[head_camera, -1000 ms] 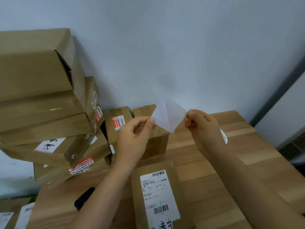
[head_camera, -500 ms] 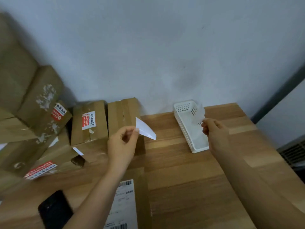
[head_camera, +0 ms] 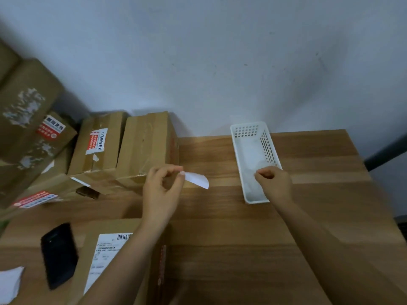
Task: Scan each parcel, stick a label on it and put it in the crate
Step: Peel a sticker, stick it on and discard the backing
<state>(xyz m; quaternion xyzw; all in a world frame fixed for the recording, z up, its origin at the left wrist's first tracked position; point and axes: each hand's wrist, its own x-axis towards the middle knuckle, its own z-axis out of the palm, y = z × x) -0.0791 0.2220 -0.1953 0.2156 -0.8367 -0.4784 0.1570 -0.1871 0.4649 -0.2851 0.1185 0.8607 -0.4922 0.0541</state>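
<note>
The step in hand is the labelling. The left hand [head_camera: 161, 190] is to the left of the white basket [head_camera: 234, 150] and is raised over the surface [head_camera: 242, 238]. Its thumb and forefinger pinch one end of a small white label [head_camera: 197, 179], and the free end of the label points toward the basket. The right hand [head_camera: 275, 183] is over the near end of the basket. Its fingers [head_camera: 264, 173] are curled, with the tips drawn together. I cannot tell if they hold a thin scrap, because white paper [head_camera: 251, 157] lies in the basket just under them.

The parcel [head_camera: 94, 230] lies flat on the surface, to the left of the basket and closer to the person. It already has a printed shipping sheet on top, and the left forearm covers part of it. A dark phone [head_camera: 59, 254] lies farther left of the basket, beyond the parcel.

In my judgement, the next move is to bring the label down to a bare part of the parcel, lay it flat and press it smooth. The label is curled, so it could fold onto itself. No larger crate is in view.
</note>
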